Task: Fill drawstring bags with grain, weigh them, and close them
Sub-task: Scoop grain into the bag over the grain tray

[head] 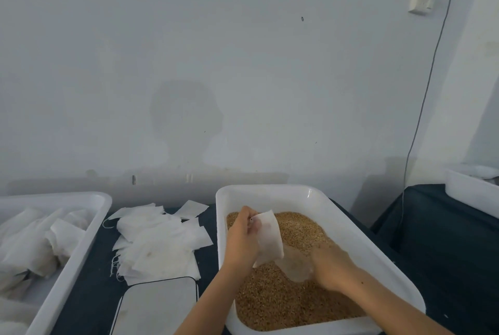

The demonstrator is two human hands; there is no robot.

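Note:
A white tub (359, 229) holds brown grain (272, 302). Over the grain, my left hand (243, 237) grips a small white drawstring bag (268, 237) by its upper edge, the bag hanging tilted. My right hand (330, 267) is low in the tub and holds a clear plastic scoop (295, 267) that lies on the grain just below the bag. A loose pile of empty white bags (159, 243) lies left of the tub. A flat white scale (159, 307) sits in front of that pile.
A second white tub (81, 240) at the left holds filled white bags (35, 243). Another white container (469, 191) stands at the far right on a dark cloth-covered surface (442, 240). A grey cable (426, 91) hangs down the wall from a socket.

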